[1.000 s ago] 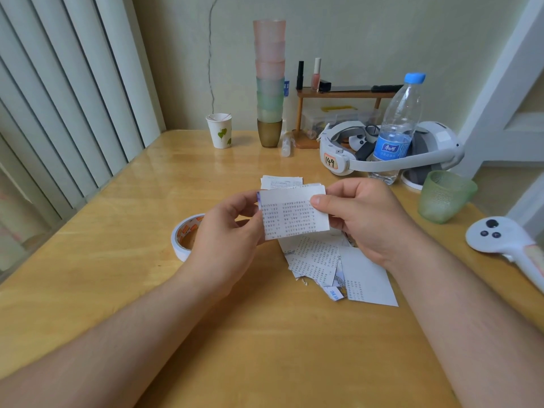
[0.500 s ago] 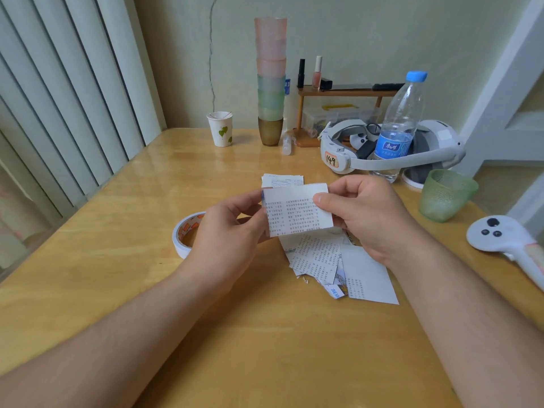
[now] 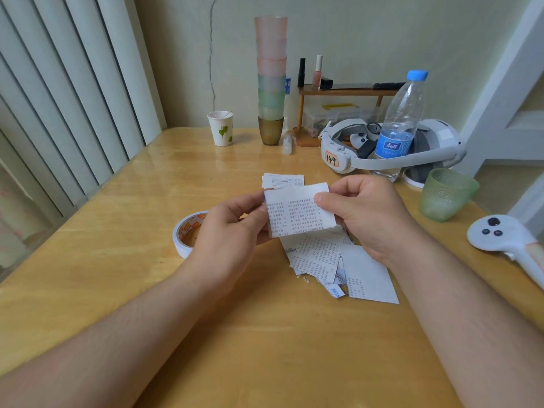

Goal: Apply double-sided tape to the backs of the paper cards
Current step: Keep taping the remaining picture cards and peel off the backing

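A printed paper card [image 3: 298, 212] is held up above the middle of the wooden table [image 3: 123, 260], between the two hands and facing the camera with its text side showing. The left hand [image 3: 228, 234] grips the card's left edge, thumb on the front near the upper left corner and the other fingers curled behind. The right hand [image 3: 368, 214] pinches the card's upper right part, thumb lying across the front and fingers folded behind the sheet. Both forearms reach in from the near edge of the table and converge toward the card, the wrists roughly level.

Directly under the hands, a loose pile of paper cards [image 3: 332, 263] lies on the table, overlapping one another and spreading toward the near right. Another small card [image 3: 283, 181] lies flat just beyond the held one, toward the far edge. The roll of double-sided tape [image 3: 188, 235] lies flat on the table just left of the left hand, partly hidden by it.

Toward the far edge stand a paper cup [image 3: 220, 128] and a stack of coloured cups [image 3: 270, 81]. At the far right are a white headset [image 3: 391, 148] and a water bottle [image 3: 401, 122], with a green glass [image 3: 446, 194] near the right edge and a white controller [image 3: 506, 240] nearer still.
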Tool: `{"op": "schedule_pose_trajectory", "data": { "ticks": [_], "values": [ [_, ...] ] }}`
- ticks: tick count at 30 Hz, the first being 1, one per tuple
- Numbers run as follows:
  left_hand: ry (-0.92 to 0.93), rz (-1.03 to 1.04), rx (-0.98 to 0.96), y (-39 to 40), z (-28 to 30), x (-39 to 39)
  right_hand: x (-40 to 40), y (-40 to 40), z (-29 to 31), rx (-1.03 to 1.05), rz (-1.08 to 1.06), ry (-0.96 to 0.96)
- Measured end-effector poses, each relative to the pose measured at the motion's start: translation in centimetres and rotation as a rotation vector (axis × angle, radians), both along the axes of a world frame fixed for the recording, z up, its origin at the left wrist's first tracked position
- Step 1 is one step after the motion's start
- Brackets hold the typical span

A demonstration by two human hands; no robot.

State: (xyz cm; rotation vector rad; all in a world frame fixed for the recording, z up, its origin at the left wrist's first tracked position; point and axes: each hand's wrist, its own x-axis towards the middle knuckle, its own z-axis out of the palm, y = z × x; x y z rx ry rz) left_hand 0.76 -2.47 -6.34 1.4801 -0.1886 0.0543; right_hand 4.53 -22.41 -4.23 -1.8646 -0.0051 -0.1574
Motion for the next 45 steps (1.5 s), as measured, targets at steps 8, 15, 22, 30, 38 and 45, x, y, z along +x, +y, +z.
{"op": "schedule_pose_trajectory", "data": {
  "ticks": [8,15,22,30,38,45],
  "values": [
    [0.014,0.001,-0.029,-0.1,0.5,-0.3,-0.3,0.1,0.1,-0.013,-0.031,-0.009],
    [-0.017,0.086,0.063,0.0,-0.5,0.1,-0.3,0.3,0.2,0.015,-0.021,-0.001],
    [-0.031,0.104,0.085,-0.1,-0.6,0.2,-0.3,0.4,0.1,0.026,-0.013,-0.009],
    [0.007,0.099,0.039,0.0,-0.8,0.5,-0.3,0.5,0.0,0.040,-0.026,-0.023],
    [0.131,0.085,-0.135,0.0,-0.6,0.8,-0.5,1.0,-0.2,0.040,0.006,-0.055],
    [0.145,0.007,-0.152,-0.5,-0.7,0.6,-1.1,1.9,-0.4,0.069,0.045,-0.120]
  ]
}}
